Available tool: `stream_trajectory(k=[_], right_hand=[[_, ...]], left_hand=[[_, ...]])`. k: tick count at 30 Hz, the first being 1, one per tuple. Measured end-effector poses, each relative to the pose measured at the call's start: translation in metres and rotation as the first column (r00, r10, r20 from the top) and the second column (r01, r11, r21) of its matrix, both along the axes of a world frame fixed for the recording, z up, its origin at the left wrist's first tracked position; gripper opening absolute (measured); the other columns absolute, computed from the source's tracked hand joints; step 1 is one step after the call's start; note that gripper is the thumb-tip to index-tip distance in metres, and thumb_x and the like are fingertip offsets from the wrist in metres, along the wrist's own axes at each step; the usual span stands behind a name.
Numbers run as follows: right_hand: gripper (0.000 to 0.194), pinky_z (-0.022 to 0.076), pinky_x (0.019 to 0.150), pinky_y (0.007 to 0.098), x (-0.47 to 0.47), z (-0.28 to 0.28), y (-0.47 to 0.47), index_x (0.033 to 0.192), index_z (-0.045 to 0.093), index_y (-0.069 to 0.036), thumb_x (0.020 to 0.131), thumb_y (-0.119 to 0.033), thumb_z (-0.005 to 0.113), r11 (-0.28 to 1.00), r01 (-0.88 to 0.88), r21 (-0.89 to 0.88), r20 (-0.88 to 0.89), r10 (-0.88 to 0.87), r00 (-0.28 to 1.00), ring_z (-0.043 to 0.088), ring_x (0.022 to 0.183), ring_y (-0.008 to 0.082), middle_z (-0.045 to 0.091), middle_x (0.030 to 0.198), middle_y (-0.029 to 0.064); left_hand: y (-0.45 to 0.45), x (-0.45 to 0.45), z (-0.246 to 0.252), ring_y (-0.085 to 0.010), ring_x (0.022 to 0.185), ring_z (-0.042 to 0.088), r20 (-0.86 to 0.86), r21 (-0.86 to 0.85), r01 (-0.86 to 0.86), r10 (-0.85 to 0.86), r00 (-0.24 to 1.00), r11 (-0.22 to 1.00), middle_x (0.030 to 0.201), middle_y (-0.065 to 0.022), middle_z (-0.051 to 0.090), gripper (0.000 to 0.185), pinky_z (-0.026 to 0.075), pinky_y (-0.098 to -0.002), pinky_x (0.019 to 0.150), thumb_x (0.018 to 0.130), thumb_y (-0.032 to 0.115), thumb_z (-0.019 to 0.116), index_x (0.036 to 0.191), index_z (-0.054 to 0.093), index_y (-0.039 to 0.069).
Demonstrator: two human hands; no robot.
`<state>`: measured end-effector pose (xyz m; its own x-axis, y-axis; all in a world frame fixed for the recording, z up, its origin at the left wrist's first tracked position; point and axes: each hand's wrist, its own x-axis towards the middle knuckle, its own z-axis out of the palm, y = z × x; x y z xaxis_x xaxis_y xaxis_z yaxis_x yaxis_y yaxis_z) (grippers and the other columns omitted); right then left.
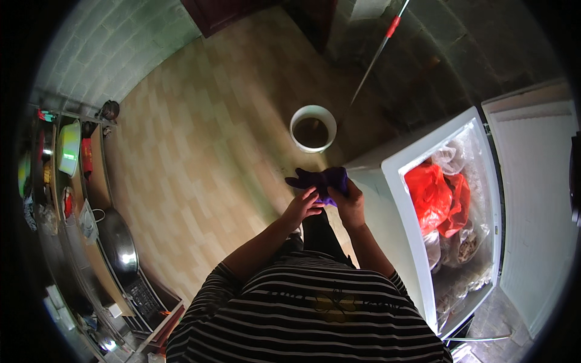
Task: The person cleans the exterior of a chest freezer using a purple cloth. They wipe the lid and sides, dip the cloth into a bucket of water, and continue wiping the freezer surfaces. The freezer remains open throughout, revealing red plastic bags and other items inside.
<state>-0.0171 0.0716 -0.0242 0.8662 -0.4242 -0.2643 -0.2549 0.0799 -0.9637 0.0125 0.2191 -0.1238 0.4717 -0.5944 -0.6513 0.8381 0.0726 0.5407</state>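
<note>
A crumpled purple cloth (323, 179) is bunched up in front of my body. My right hand (350, 204) grips its right side, thumb on top. Against its lower left edge lies my left hand (303, 208), fingers apart and touching or very near the fabric; whether they pinch it is unclear. Just beyond the cloth, a white bucket (313, 149) with dark, murky liquid stands on the wood-patterned floor (195, 122).
At my right stands an open chest freezer (411, 218) holding red plastic bags (429, 197) and clear bags, its lid (535, 204) raised. A metal pole (372, 63) leans beyond the bucket. Shelves at left hold a green basin (69, 147) and a dark wok (118, 242).
</note>
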Motion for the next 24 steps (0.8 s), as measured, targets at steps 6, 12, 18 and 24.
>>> stream_trajectory(k=[6,12,18,24], right_hand=[[0.025,0.0483,0.074,0.0275,0.119,-0.065,-0.003,0.102,0.061,-0.001,0.077,0.0,0.061,0.991,0.085,-0.108,-0.016,-0.088,0.996,0.06,0.08,0.0134,0.066,0.089,0.0066],[0.027,0.0473,0.065,0.028,0.189,-0.134,-0.017,0.099,0.061,-0.001,0.073,-0.008,0.064,0.984,0.139,-0.111,-0.198,-0.159,0.967,0.058,0.071,0.0119,0.065,0.081,0.0057],[0.03,0.0482,0.069,0.0328,0.241,-0.218,-0.03,0.098,0.061,-0.003,0.071,-0.015,0.067,0.966,0.258,-0.02,-0.273,-0.253,0.928,0.063,0.077,0.0233,0.065,0.085,0.0135],[0.049,0.0463,0.083,0.047,0.28,-0.431,-0.058,0.109,0.055,-0.001,0.066,-0.02,0.066,0.947,0.049,-0.318,-0.627,-0.249,0.738,0.059,0.094,0.0402,0.063,0.098,0.0233]], left_hand=[[-0.019,0.1,-0.002,-0.0247,0.108,0.057,0.012,0.016,-0.062,0.062,0.998,0.998,0.122,-0.0132,0.053,0.055,0.048,-0.0368,0.087,0.095,0.033,0.047,0.141,0.026,0.01],[-0.028,0.174,-0.044,-0.0231,0.103,0.058,-0.032,0.051,-0.044,0.045,0.998,0.998,0.12,-0.0128,0.053,0.055,0.049,-0.0349,0.085,0.094,0.036,0.048,0.139,0.03,0.01],[-0.034,0.222,-0.107,-0.0193,0.087,0.064,-0.151,0.305,-0.009,0.058,0.987,0.952,0.103,-0.0086,0.06,0.036,0.051,-0.0309,0.073,0.094,0.03,0.05,0.122,0.049,0.008],[-0.031,0.278,-0.212,-0.0156,0.081,0.063,-0.169,0.359,0.174,-0.12,0.978,0.917,0.096,-0.0065,0.061,0.028,0.05,-0.0273,0.07,0.093,0.024,0.051,0.115,0.054,0.008]])
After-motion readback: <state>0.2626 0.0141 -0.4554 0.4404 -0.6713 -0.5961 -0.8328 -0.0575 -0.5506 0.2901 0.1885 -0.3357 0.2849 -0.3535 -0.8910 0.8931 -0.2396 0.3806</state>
